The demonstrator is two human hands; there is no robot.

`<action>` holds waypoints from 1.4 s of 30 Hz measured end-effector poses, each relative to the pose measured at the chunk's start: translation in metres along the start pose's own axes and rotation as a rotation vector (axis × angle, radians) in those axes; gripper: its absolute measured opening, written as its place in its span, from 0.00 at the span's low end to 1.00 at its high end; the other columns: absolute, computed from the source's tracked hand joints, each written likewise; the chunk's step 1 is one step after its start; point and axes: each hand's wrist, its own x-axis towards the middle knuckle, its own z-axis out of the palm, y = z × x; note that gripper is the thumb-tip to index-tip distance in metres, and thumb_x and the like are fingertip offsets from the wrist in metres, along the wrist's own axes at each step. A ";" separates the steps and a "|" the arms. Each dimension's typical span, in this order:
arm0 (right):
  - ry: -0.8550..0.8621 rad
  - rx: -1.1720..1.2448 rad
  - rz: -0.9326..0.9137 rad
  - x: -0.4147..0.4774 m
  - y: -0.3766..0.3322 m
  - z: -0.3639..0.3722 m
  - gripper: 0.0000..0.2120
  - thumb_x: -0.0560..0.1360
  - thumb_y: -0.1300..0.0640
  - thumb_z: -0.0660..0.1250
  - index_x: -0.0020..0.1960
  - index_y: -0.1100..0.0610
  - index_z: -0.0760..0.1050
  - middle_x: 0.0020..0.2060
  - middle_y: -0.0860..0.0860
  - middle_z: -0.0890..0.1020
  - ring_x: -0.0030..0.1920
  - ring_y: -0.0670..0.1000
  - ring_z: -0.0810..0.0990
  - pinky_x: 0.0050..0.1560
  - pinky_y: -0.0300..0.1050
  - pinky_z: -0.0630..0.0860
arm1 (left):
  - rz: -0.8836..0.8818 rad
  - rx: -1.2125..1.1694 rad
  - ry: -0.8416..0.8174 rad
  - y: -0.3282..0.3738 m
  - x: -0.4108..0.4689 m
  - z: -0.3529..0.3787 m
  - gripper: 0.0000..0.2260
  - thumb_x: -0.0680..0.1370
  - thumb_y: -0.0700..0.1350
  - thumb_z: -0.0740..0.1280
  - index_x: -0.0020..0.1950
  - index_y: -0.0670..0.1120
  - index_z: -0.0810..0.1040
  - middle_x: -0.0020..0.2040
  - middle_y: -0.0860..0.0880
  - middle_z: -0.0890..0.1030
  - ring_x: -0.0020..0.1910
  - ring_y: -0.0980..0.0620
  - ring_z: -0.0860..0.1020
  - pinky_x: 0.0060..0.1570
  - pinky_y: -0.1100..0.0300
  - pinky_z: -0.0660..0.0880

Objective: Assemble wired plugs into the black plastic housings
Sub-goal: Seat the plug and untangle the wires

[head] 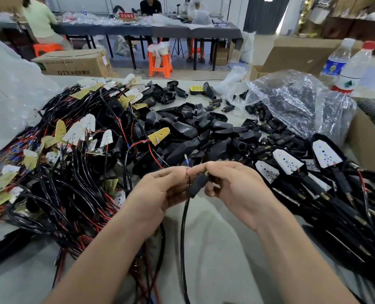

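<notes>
Both forearms reach in from the bottom edge and meet above the pale worktop (pixel 215 238). On the left hand (pixel 160 189), the fingers (pixel 177 172) are curled, and their tips pinch a thin wire (pixel 189 179) right beside the right hand (pixel 237 189). The right hand's fingers (pixel 217 166) curl round the top of a black plug (pixel 198 185), which tilts between the two palms with its brass tip (pixel 206 172) just showing. A black cable (pixel 183 238) hangs from the plug's lower end toward the camera.

Just beyond the hands lies a heap of black plastic housings (pixel 193 128). To the left spreads a tangle of wire harnesses (pixel 72 172) carrying small LED boards (pixel 88 125). To the right lie fitted housings (pixel 287 160) with white boards seated in them. Farther right, a clear plastic bag (pixel 291 99) holds loose plugs, with two water bottles (pixel 353 69) behind it.
</notes>
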 end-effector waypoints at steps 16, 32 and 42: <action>0.514 0.330 0.050 0.010 0.011 0.016 0.19 0.83 0.61 0.62 0.37 0.58 0.84 0.34 0.59 0.82 0.24 0.50 0.74 0.22 0.39 0.67 | 0.084 -0.066 -0.302 0.004 -0.002 -0.004 0.04 0.73 0.49 0.72 0.38 0.52 0.83 0.39 0.52 0.76 0.35 0.55 0.67 0.43 0.59 0.63; 0.441 0.406 -0.102 0.011 0.013 0.024 0.17 0.84 0.62 0.60 0.40 0.60 0.81 0.37 0.59 0.83 0.27 0.50 0.73 0.27 0.39 0.69 | 0.131 0.405 0.156 -0.006 -0.002 0.007 0.13 0.73 0.34 0.72 0.29 0.45 0.79 0.58 0.59 0.82 0.61 0.59 0.77 0.58 0.55 0.67; 0.350 -0.006 -0.235 0.009 0.004 0.014 0.16 0.83 0.63 0.59 0.41 0.58 0.81 0.36 0.57 0.84 0.29 0.50 0.74 0.29 0.39 0.69 | 0.260 0.554 0.177 -0.010 -0.001 0.006 0.17 0.74 0.37 0.75 0.28 0.53 0.81 0.53 0.66 0.80 0.50 0.60 0.78 0.51 0.60 0.69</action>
